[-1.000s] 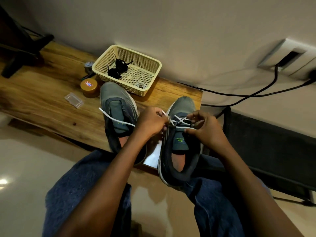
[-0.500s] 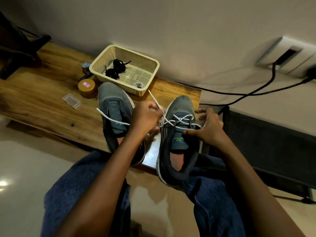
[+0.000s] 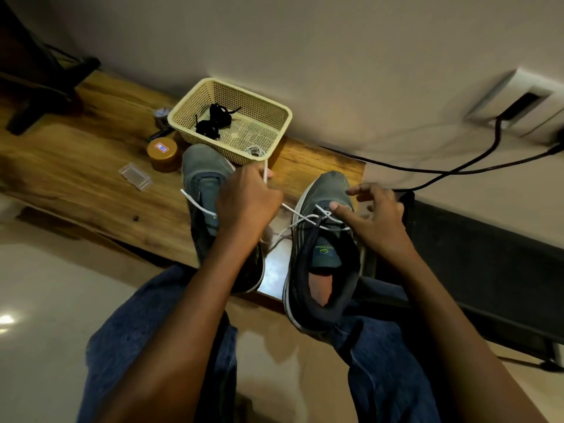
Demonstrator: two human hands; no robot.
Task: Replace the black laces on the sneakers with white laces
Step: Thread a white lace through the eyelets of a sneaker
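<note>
The white lace (image 3: 308, 217) crossed my right grey sneaker's (image 3: 323, 239) eyelets. My left hand (image 3: 247, 203) pinched 1 lace end, pulled taut; my right hand (image 3: 377, 218) hovered with fingers spread.

On the table (image 3: 76, 166), the basket (image 3: 274, 112) holding laces (image 3: 213, 119) sits behind two sneakers (image 3: 323, 239), jar (image 3: 161, 152) at left.

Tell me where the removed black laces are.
The tangled black laces lie inside the cream plastic mesh basket on the wooden table, beyond the left grey sneaker.

Bare forearms, blue denim jeans (image 3: 146, 346), grey sneakers (image 3: 326, 248) with dark collars, white soles.
</note>
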